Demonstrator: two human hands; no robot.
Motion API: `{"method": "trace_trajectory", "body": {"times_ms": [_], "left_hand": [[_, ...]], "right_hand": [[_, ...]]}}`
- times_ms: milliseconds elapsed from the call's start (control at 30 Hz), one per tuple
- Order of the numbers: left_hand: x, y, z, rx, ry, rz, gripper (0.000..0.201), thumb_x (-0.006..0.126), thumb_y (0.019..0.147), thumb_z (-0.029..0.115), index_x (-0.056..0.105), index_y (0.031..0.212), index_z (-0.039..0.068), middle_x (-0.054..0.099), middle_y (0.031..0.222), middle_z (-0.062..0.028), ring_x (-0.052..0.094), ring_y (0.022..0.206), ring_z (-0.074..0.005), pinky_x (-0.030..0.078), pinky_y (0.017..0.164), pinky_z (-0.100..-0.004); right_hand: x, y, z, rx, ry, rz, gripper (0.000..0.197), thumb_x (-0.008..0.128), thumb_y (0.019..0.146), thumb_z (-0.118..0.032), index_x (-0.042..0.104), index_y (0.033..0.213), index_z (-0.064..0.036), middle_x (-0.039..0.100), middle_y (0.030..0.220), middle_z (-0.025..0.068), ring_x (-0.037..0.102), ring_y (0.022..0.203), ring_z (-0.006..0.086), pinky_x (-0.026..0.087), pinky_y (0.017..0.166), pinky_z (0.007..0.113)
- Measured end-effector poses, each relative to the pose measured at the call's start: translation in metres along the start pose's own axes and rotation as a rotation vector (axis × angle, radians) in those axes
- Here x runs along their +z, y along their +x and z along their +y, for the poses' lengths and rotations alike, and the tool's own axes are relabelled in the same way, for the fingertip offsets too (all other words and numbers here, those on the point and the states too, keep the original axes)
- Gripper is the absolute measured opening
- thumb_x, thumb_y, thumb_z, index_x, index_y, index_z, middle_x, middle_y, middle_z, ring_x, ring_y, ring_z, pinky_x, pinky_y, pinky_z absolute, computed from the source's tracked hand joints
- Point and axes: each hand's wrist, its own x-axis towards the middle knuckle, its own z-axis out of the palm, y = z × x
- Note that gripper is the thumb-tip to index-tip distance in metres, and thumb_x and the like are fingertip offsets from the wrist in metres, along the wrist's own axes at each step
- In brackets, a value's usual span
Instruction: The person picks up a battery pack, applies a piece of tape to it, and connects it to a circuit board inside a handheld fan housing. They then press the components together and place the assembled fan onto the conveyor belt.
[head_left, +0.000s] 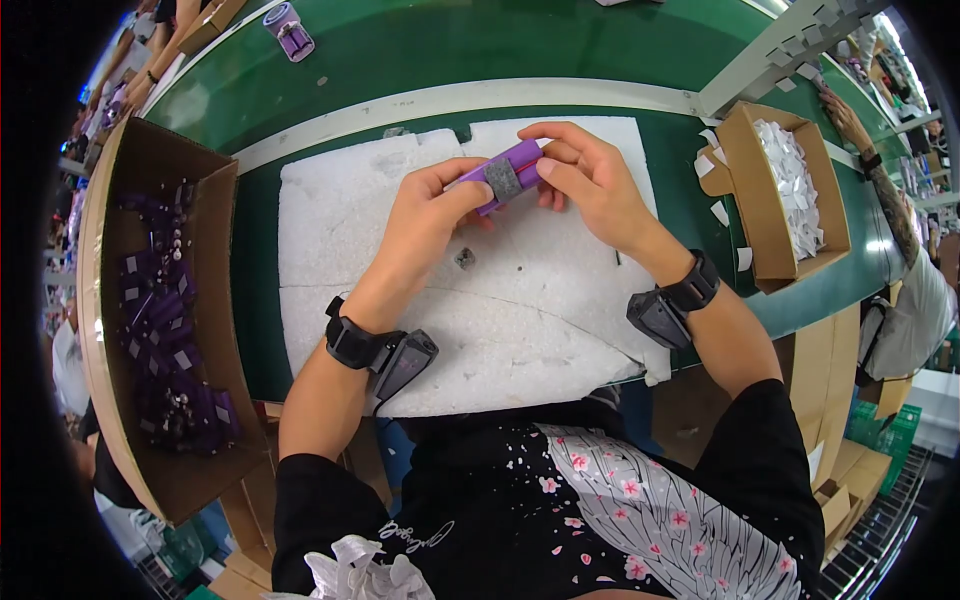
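Over a white foam sheet point(350, 225), I hold a purple battery pack point(520, 155) tilted, with its right end higher. A grey fuzzy patch point(503, 178) lies across its middle, and a bit of red shows near its right end. My left hand point(432, 205) is closed around the pack's left end, its thumb resting at the patch. At the other end, my right hand point(597, 180) pinches the pack between thumb and fingers. A small grey scrap point(464, 259) lies on the foam below my left hand.
At the left, a deep cardboard box point(215, 300) holds many purple packs. A smaller carton point(755, 190) of white slips stands at the right. Beyond the white rail point(450, 98), a purple item point(290, 35) lies on the green surface. Other people work at both sides.
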Motion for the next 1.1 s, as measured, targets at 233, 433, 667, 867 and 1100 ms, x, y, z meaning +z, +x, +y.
{"method": "trace_trajectory", "body": {"times_ms": [233, 433, 667, 867, 1100], "left_hand": [[-0.0031, 0.0018, 0.0037, 0.004, -0.206, 0.024, 0.028, 0.051, 0.081, 0.013, 0.057, 0.101, -0.007, 0.060, 0.090, -0.0112, 0.059, 0.078, -0.0173, 0.047, 0.064, -0.0274], [-0.0072, 0.0035, 0.0036, -0.002, -0.341, 0.049, 0.029, 0.050, 0.082, 0.015, 0.055, 0.102, -0.005, 0.059, 0.094, -0.0118, 0.059, 0.078, -0.0198, 0.046, 0.063, -0.0289], [-0.0075, 0.0035, 0.0046, -0.040, -0.420, 0.106, 0.033, 0.050, 0.083, 0.019, 0.051, 0.108, -0.003, 0.059, 0.096, -0.0105, 0.058, 0.079, -0.0190, 0.046, 0.064, -0.0290], [-0.0070, 0.0021, 0.0076, -0.050, -0.415, 0.085, 0.034, 0.045, 0.084, 0.021, 0.051, 0.108, -0.002, 0.060, 0.096, -0.0116, 0.057, 0.077, -0.0182, 0.046, 0.064, -0.0289], [-0.0089, 0.0014, 0.0092, -0.072, -0.510, 0.089, 0.036, 0.038, 0.085, 0.023, 0.052, 0.107, -0.002, 0.061, 0.093, -0.0122, 0.056, 0.075, -0.0179, 0.045, 0.063, -0.0291]], "right_hand": [[0.0005, 0.0021, 0.0002, -0.026, -0.001, 0.042, 0.033, 0.048, 0.088, -0.014, 0.048, 0.118, -0.0010, 0.059, 0.086, 0.0052, 0.052, 0.065, 0.0077, 0.041, 0.057, 0.020], [-0.0001, 0.0011, 0.0003, -0.012, -0.008, 0.035, 0.034, 0.049, 0.088, -0.015, 0.047, 0.118, -0.0010, 0.059, 0.088, 0.0060, 0.052, 0.064, 0.0072, 0.041, 0.057, 0.021], [-0.0003, 0.0013, -0.0007, -0.002, -0.019, 0.032, 0.032, 0.050, 0.087, -0.015, 0.048, 0.117, -0.0016, 0.059, 0.088, 0.0060, 0.051, 0.064, 0.0068, 0.040, 0.057, 0.021], [-0.0007, 0.0016, 0.0009, -0.001, -0.018, 0.029, 0.032, 0.050, 0.087, -0.015, 0.049, 0.116, -0.0021, 0.059, 0.087, 0.0055, 0.052, 0.064, 0.0065, 0.040, 0.057, 0.020], [-0.0004, 0.0011, -0.0002, 0.010, -0.025, 0.024, 0.031, 0.050, 0.088, -0.015, 0.049, 0.116, -0.0032, 0.059, 0.086, 0.0045, 0.051, 0.064, 0.0060, 0.040, 0.057, 0.020]]}}
